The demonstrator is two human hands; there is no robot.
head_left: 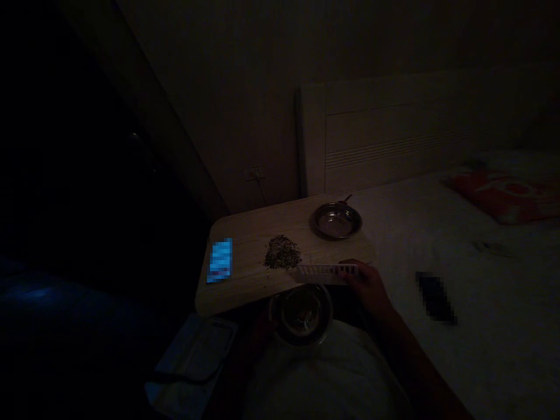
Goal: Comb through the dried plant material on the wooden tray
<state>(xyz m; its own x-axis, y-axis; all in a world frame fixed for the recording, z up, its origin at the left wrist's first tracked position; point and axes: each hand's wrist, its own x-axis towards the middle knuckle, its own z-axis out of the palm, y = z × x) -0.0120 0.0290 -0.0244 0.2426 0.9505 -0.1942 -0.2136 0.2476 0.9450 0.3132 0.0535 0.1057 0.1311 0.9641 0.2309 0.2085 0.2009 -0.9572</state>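
Note:
The room is very dark. In my right hand (pixel 363 283) is a flat white strip with a row of slots (pixel 321 270), gripped at its right end and held level over the table's front edge. Just beyond its left end lies a pile of small dark bits, like seeds or dried leaves (pixel 282 252). A round metal bowl (pixel 324 324) with some pale pieces inside is below the table edge, close to my body. My left hand (pixel 262 328) is at the bowl's left side, dim in shadow, and seems to hold its rim.
On the light wooden table (pixel 245 233) stand a shiny metal bowl (pixel 338 223) at the back right and a lit, blurred screen (pixel 219 261) at left. A bed (pixel 415 233) with a dark blurred object (pixel 436 297) and a red item (pixel 503 192) adjoins the right side.

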